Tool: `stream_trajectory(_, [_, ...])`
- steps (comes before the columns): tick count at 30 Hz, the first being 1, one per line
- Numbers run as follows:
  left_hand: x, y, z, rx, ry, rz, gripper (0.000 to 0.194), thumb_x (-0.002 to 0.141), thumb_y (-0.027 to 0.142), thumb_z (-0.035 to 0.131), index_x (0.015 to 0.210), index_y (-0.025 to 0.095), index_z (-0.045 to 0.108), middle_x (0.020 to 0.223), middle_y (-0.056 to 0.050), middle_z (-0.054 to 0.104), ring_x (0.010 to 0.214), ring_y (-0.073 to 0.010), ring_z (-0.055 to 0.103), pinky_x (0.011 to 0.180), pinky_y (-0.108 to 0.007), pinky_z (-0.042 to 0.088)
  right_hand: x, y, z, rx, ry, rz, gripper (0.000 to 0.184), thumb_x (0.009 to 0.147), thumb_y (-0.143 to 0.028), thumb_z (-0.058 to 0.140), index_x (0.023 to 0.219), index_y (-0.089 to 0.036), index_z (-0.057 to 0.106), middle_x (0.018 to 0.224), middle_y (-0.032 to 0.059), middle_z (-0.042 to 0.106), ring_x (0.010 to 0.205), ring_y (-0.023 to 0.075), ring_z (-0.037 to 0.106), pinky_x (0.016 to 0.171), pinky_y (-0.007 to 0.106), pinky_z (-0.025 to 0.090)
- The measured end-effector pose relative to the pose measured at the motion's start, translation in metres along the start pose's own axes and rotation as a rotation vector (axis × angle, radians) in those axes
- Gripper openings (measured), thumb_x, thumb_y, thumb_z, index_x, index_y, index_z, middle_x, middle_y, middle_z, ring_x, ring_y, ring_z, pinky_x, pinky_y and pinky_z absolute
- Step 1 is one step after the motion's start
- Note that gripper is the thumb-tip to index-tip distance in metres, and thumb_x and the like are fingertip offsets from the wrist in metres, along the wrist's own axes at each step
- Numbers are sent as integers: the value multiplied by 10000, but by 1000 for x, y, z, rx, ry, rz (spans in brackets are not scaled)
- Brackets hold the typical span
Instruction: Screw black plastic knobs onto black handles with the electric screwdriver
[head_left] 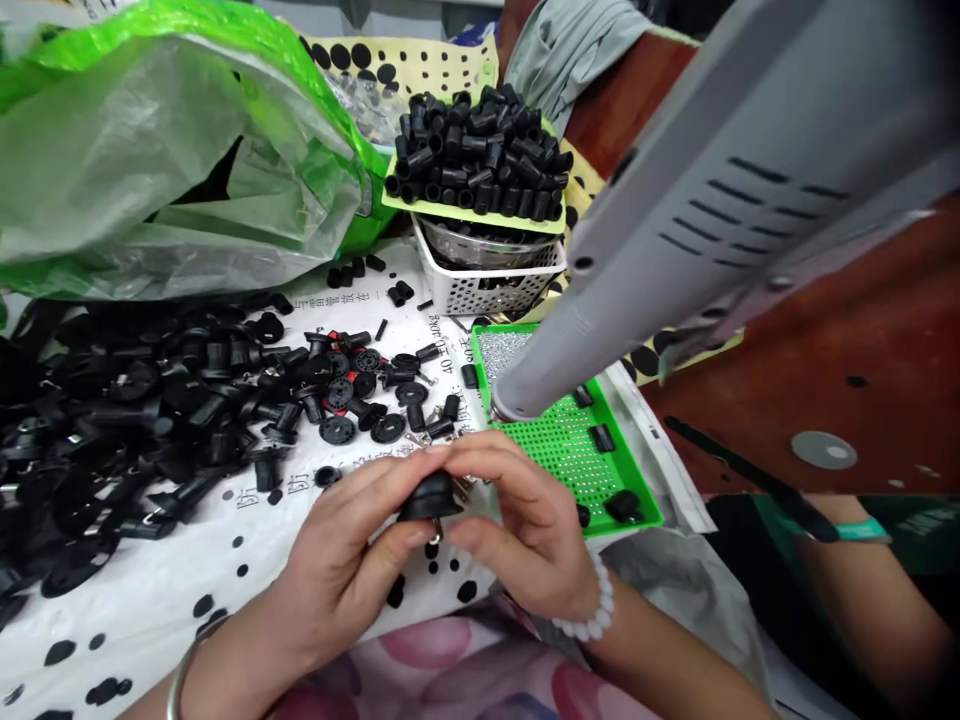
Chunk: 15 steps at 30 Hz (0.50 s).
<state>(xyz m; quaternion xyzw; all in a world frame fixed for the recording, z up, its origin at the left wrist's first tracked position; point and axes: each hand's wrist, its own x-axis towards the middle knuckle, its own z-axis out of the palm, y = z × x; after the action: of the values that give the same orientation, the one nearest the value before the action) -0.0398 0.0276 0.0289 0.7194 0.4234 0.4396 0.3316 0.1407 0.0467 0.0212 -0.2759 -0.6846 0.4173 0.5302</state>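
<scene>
A black round plastic part (429, 497) with a wide flange is held between my two hands near the table's front edge. A small metal tab sticks out from its lower side. My left hand (349, 545) is closed on its left side, fingers over the top and thumb beneath. From the other side, my right hand (525, 530) curls its fingers over the part, with its thumb close to the metal tab. Just behind the fingers lie some metal strips (463, 490), partly hidden. To the left spreads a large heap of similar black parts (225, 400), several showing metal tabs.
A grey machine arm (600, 300) slants down over a green tray (637, 490) holding small metal bits and black pieces. Behind, a heaped yellow-green tray (480, 215) of black sleeves tops a white basket (480, 290). A green-and-clear bag (225, 160) stands back left. Another person's arm (885, 590) is at right.
</scene>
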Motion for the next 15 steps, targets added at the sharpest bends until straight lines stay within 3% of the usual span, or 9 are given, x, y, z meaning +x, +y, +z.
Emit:
stream_trajectory(5, [-6, -3, -4, 94, -134, 16, 673, 855, 115, 569, 1433, 366, 333, 1376, 14, 550, 1155, -179, 585, 947, -230, 466, -9, 6, 0, 111, 49, 172, 209, 871, -243, 588, 1074, -212, 626, 1017, 66, 608, 966, 163, 581, 850, 317, 502])
stream_trajectory(10, [-3, -1, -4, 129, -83, 59, 584, 859, 106, 553, 1386, 327, 431, 1164, -8, 698, 923, -127, 682, 793, -187, 531, -15, 8, 2, 255, 52, 285, 226, 856, -255, 620, 1081, -245, 628, 1038, 46, 580, 1004, 153, 549, 879, 283, 474])
stream_trajectory(15, [-2, 0, 2, 158, -12, 128, 587, 822, 65, 574, 1349, 311, 489, 1082, -21, 733, 889, -141, 692, 770, -202, 535, -16, 5, 8, 208, 106, 299, 182, 848, -222, 618, 1028, -246, 633, 999, 45, 598, 981, 171, 568, 859, 302, 475])
